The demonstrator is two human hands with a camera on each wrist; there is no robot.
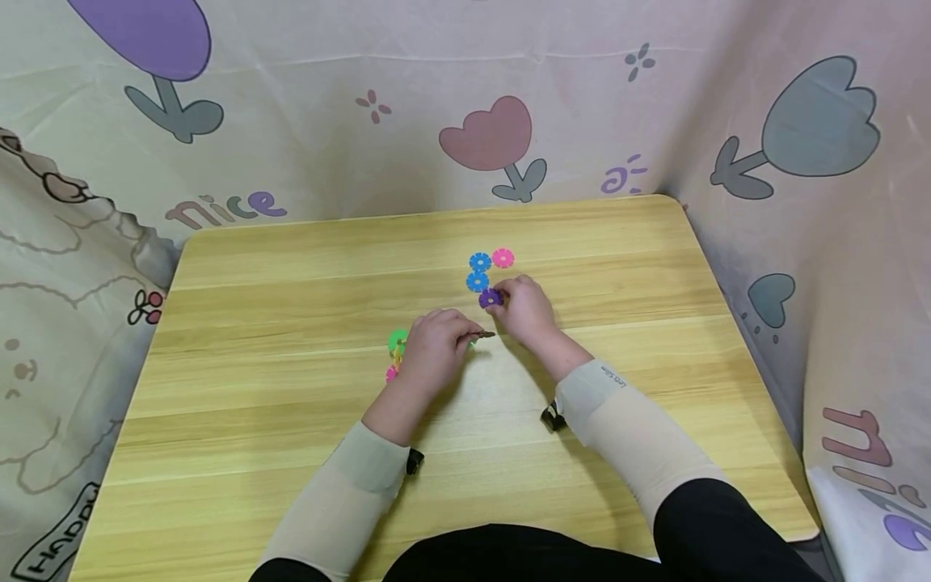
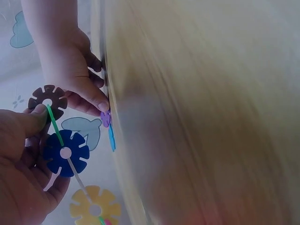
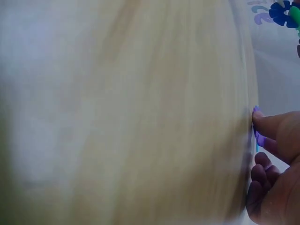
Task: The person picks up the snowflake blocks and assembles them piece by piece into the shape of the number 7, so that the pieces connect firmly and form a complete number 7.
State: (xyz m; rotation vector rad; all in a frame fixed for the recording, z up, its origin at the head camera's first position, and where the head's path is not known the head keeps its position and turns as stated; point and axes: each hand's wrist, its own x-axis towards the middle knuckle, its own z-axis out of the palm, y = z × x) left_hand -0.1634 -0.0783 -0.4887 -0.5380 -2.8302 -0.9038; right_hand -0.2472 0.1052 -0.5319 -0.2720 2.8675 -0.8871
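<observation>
My left hand (image 1: 436, 347) pinches a brown notched snowflake disc (image 2: 37, 100) between thumb and fingers. Linked to it in the left wrist view is a chain: a green disc edge-on (image 2: 55, 126), a dark blue disc (image 2: 77, 144), a whitish one edge-on and a yellow disc (image 2: 84, 206). In the head view the chain's green (image 1: 396, 339) and pink (image 1: 391, 373) parts show left of that hand, which hides the rest. With thumb and fingertips, my right hand (image 1: 527, 309) holds a purple snowflake disc (image 1: 489, 298) low over the table, close to a blue disc (image 1: 477, 282).
Farther back on the wooden table (image 1: 291, 283) lie another blue disc (image 1: 480, 262) and a pink disc (image 1: 503, 258). Patterned cloth (image 1: 327, 162) hangs behind the table and along both sides.
</observation>
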